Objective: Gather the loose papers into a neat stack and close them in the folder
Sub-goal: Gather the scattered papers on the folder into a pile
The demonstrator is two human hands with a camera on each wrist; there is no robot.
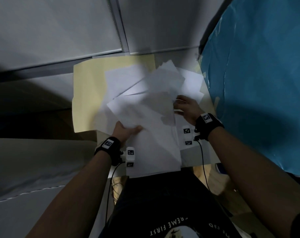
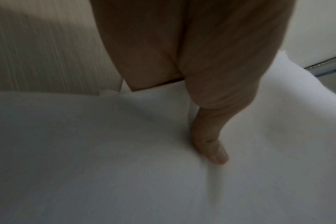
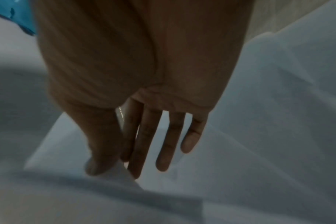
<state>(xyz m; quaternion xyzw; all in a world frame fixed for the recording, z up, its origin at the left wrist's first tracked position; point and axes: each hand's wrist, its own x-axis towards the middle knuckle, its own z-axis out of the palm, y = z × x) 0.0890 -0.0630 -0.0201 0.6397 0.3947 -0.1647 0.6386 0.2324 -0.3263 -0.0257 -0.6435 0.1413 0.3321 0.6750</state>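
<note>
Papers (image 1: 142,103) lie fanned and overlapping on the open yellow folder (image 1: 87,93), beyond my fingertips. My left hand (image 1: 126,131) pinches the near sheet, thumb on top (only the left wrist view shows it pressing, (image 2: 211,145)). My right hand (image 1: 187,107) looks flat from above; its wrist view shows straight fingers (image 3: 169,142) with thumb closing on a sheet edge.
</note>
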